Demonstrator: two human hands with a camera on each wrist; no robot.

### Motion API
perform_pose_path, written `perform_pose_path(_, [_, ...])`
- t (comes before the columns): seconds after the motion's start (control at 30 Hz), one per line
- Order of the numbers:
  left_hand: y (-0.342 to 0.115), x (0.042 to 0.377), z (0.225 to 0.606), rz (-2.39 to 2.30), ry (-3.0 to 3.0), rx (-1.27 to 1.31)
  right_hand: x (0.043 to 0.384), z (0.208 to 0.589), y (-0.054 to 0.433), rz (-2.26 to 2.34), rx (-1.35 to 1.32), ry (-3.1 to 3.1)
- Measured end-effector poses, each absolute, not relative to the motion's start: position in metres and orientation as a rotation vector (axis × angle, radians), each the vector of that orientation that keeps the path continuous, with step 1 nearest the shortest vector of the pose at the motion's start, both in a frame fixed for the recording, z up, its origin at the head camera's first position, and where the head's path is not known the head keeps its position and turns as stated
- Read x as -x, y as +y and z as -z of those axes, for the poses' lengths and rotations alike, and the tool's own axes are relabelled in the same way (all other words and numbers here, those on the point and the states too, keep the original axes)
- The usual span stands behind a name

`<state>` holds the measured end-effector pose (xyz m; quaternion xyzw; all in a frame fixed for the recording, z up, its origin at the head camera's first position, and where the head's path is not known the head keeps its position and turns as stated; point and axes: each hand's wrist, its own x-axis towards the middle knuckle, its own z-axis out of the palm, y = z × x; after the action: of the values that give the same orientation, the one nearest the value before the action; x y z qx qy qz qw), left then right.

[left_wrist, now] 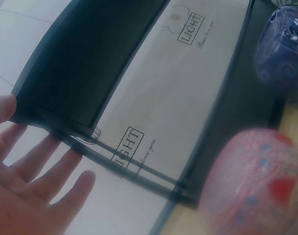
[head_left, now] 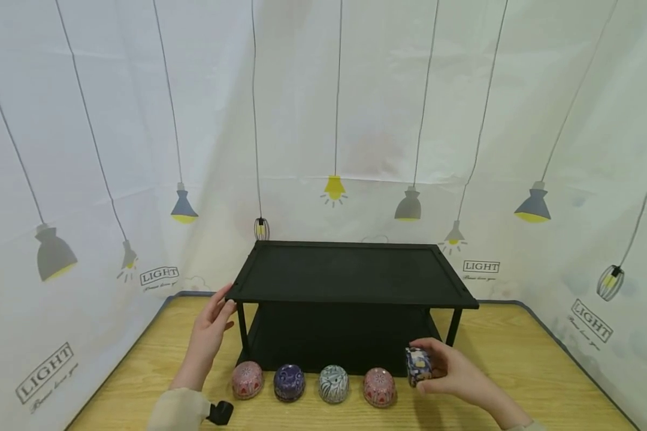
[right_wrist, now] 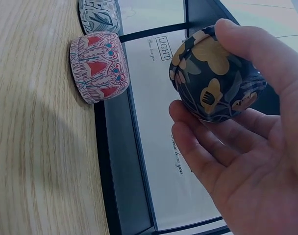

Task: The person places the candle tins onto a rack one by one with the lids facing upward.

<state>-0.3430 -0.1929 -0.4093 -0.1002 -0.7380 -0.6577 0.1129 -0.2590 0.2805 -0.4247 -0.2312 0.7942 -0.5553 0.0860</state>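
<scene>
My right hand (head_left: 450,371) holds a round dark-blue tin with a floral pattern (right_wrist: 212,78) between thumb and fingers, raised above the table at the front right of a black two-tier shelf (head_left: 350,272). At the shelf's front left corner, my left hand (head_left: 212,326) touches the top board's edge, its fingers mostly straight and spread in the left wrist view. Before the shelf stand a pink tin (head_left: 247,380), a purple-blue tin (head_left: 289,383), a white tin with grey-green leaves (head_left: 333,384) and another pink tin (head_left: 380,387), in a row.
The shelf stands on a wood-grain table (head_left: 156,335), its lower board (head_left: 339,335) just behind the row of tins. A white cloth backdrop (head_left: 302,120) printed with hanging lamps encloses the back and sides.
</scene>
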Motion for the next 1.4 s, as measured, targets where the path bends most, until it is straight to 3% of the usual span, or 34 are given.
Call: perform_pose_path(1.4, [-0.1926,0.3456,0.4122,1.9,-2.169,0.28,0.2605,0.4192,0.2798,1.623,0.739,2.429])
